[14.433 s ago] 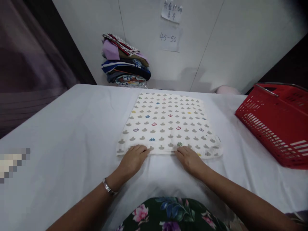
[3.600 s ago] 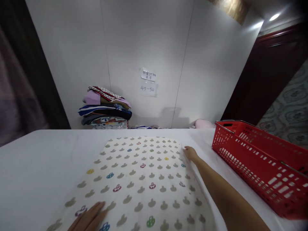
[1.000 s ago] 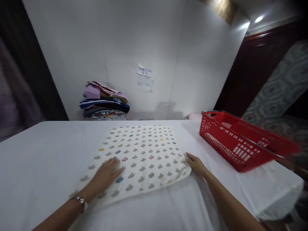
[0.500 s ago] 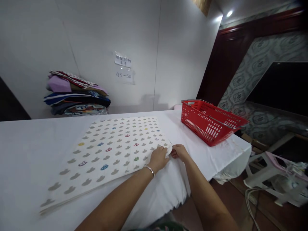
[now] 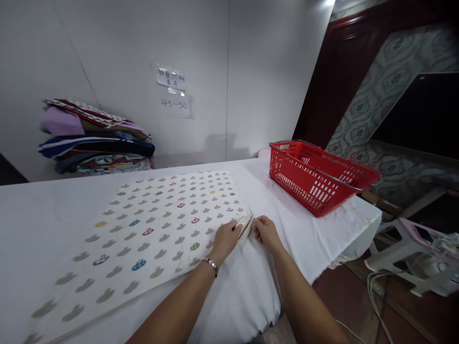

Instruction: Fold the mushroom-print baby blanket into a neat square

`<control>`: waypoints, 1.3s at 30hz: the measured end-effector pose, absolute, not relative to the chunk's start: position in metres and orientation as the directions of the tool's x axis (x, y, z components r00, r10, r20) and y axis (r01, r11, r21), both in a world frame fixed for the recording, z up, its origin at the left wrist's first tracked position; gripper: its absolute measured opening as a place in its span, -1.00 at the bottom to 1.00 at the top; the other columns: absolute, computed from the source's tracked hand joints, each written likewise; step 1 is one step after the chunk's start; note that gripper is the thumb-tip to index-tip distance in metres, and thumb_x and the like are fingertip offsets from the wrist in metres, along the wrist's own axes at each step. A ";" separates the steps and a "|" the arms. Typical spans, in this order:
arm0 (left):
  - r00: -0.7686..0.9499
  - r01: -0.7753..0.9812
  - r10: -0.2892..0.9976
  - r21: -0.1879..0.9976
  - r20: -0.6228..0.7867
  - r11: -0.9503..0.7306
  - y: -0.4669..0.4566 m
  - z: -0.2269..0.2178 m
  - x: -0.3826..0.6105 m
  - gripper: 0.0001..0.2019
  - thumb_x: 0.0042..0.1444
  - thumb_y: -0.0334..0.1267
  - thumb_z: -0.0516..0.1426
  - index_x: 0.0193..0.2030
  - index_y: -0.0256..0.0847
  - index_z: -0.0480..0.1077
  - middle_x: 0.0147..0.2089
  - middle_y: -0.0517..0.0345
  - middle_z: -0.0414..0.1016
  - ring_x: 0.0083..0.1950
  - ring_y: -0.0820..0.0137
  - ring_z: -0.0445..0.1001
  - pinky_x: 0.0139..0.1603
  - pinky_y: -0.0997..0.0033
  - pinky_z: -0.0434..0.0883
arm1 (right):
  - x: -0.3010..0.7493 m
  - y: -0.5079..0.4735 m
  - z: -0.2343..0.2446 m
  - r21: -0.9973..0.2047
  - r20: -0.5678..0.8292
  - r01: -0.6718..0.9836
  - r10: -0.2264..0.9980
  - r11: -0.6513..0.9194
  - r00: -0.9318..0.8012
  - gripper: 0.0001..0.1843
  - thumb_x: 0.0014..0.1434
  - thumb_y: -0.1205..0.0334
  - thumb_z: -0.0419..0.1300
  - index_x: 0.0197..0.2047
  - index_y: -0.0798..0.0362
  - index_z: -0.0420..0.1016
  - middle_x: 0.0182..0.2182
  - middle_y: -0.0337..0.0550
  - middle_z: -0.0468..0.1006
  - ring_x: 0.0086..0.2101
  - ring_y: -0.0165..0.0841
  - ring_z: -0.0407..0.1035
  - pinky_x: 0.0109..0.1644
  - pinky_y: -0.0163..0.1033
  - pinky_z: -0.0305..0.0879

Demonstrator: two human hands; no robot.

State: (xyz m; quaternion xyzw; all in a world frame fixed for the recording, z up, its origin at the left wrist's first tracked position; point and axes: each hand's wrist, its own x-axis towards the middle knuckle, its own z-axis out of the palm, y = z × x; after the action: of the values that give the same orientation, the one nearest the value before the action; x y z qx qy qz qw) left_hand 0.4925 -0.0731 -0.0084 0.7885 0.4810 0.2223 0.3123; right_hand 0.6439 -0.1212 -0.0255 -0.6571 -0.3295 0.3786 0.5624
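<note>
A white cloth (image 5: 158, 224) printed with grey and coloured mushroom-like shapes lies folded in layers across the table. My left hand (image 5: 225, 240), with a bracelet at the wrist, is closed on its near right corner, where the layered edges are lifted and bunched. Just right of that corner is my right hand (image 5: 264, 230), its fingers curled in at the cloth's edge. Whether they pinch a layer there I cannot make out.
The white-covered table (image 5: 287, 229) carries a red plastic basket (image 5: 315, 184) at the right. A pile of folded fabrics (image 5: 96, 138) sits at the back left by the wall. Paper signs (image 5: 175, 102) hang above. A white stool (image 5: 405, 253) stands beyond the table's right end.
My left hand now grips the cloth's corner, which has been lifted and gathered so its layered edges show. My right hand stays close beside it. The view has shifted slightly to the right.
</note>
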 end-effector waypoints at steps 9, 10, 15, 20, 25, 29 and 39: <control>0.455 0.463 0.886 0.825 0.093 -0.324 -0.079 -0.004 0.494 -0.75 0.14 -0.19 0.01 -0.13 -0.14 0.46 -0.15 0.15 0.54 -0.19 0.39 0.44 -0.18 0.45 0.30 | 0.636 -0.122 -0.017 -0.948 -0.097 0.216 0.856 -0.236 0.507 -0.65 0.04 -0.04 0.11 -0.59 0.01 0.20 -0.79 -0.41 0.23 -0.78 -0.52 0.09 -0.69 -0.37 -0.03; 0.470 0.460 0.875 0.815 0.113 -0.353 -0.080 -0.005 0.495 -0.75 0.16 -0.19 0.00 -0.14 -0.14 0.46 -0.15 0.14 0.54 -0.18 0.39 0.44 -0.17 0.44 0.31 | 0.636 -0.122 -0.016 -0.945 -0.107 0.216 0.856 -0.246 0.506 -0.66 0.04 -0.02 0.12 -0.59 0.01 0.21 -0.79 -0.41 0.23 -0.78 -0.52 0.09 -0.69 -0.37 -0.03; 0.530 0.481 0.815 0.708 0.234 -0.517 -0.082 -0.007 0.497 -0.74 0.21 -0.23 -0.06 -0.27 -0.18 0.45 -0.26 0.14 0.49 -0.22 0.40 0.41 -0.18 0.44 0.29 | 0.639 -0.122 -0.018 -0.953 -0.157 0.157 0.867 -0.258 0.473 -0.78 -0.04 0.15 0.14 -0.61 0.02 0.23 -0.81 -0.39 0.26 -0.78 -0.51 0.11 -0.69 -0.38 -0.04; 0.532 0.566 0.760 0.511 0.373 -0.647 -0.081 0.005 0.493 -0.73 0.26 -0.25 -0.10 -0.13 -0.15 0.41 -0.22 0.13 0.45 -0.18 0.41 0.38 -0.16 0.43 0.28 | 0.643 -0.124 -0.017 -0.969 -0.205 0.039 0.888 -0.243 0.412 -0.79 -0.04 0.12 0.10 -0.59 0.02 0.21 -0.77 -0.38 0.28 -0.77 -0.52 0.11 -0.70 -0.38 -0.08; 0.669 0.605 0.668 0.284 0.324 -0.744 -0.088 0.005 0.498 -0.73 0.26 -0.30 -0.10 -0.23 -0.16 0.42 -0.26 0.08 0.39 -0.22 0.37 0.33 -0.22 0.39 0.27 | 0.645 -0.125 -0.011 -0.958 -0.275 -0.175 0.906 -0.229 0.321 -0.72 -0.08 0.03 0.14 -0.57 0.02 0.19 -0.75 -0.41 0.26 -0.76 -0.56 0.07 -0.71 -0.39 -0.21; 0.675 0.586 0.673 0.336 0.302 -0.738 -0.094 -0.003 0.503 -0.73 0.26 -0.33 -0.12 -0.22 -0.16 0.41 -0.26 0.08 0.38 -0.21 0.38 0.32 -0.18 0.38 0.28 | 0.646 -0.125 -0.011 -0.952 -0.283 -0.203 0.911 -0.229 0.299 -0.71 -0.09 0.03 0.16 -0.58 0.03 0.20 -0.75 -0.40 0.27 -0.76 -0.57 0.07 -0.71 -0.39 -0.21; 0.630 0.614 0.711 0.360 0.314 -0.703 -0.106 0.002 0.506 -0.83 0.19 -0.26 0.00 -0.14 -0.14 0.38 -0.18 0.09 0.39 -0.12 0.32 0.32 -0.12 0.32 0.26 | 0.644 -0.125 -0.008 -0.956 -0.265 -0.204 0.920 -0.211 0.289 -0.71 -0.09 0.02 0.16 -0.57 0.04 0.22 -0.75 -0.39 0.28 -0.75 -0.56 0.08 -0.71 -0.40 -0.20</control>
State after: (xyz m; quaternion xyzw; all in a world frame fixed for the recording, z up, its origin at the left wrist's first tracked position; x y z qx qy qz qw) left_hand 0.5061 -0.1059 0.0016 0.8960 0.3694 0.2203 0.1100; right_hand 0.6441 -0.1250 -0.0075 -0.5861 -0.3053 0.5120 0.5487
